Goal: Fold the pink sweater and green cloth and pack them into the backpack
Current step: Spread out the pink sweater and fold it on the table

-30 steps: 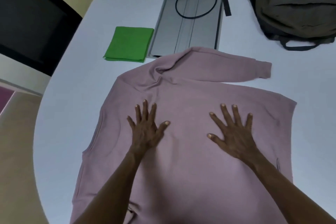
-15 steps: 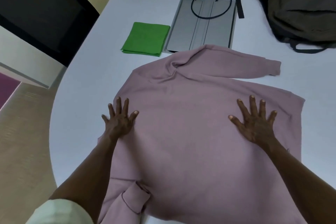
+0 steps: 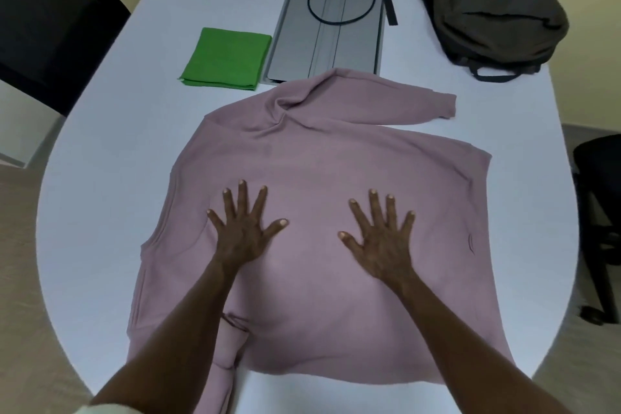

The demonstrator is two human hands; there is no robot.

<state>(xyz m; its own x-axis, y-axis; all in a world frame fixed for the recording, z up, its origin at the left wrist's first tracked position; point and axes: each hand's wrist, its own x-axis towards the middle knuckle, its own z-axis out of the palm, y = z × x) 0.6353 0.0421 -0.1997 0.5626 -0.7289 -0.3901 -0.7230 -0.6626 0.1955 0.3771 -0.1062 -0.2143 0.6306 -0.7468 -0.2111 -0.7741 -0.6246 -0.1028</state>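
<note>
The pink sweater point(image 3: 336, 158) lies spread flat on the white table point(image 3: 111, 151), one sleeve folded across its far edge toward the right, the other sleeve hanging off the near edge. My left hand point(image 3: 243, 228) and my right hand point(image 3: 379, 239) press flat on the sweater's middle, fingers spread. The green cloth point(image 3: 225, 59) lies folded beyond the sweater at the far left. The dark backpack point(image 3: 497, 7) sits at the far right of the table, its opening not visible.
A grey flat case point(image 3: 353, 40) with a black cord looped on it lies between the green cloth and the backpack. A black chair point(image 3: 598, 212) stands off the table's right edge. A dark screen point(image 3: 43, 20) is at the left.
Both hands slid outward across the sweater half a second ago and have now come back toward its middle, still flat on the fabric.
</note>
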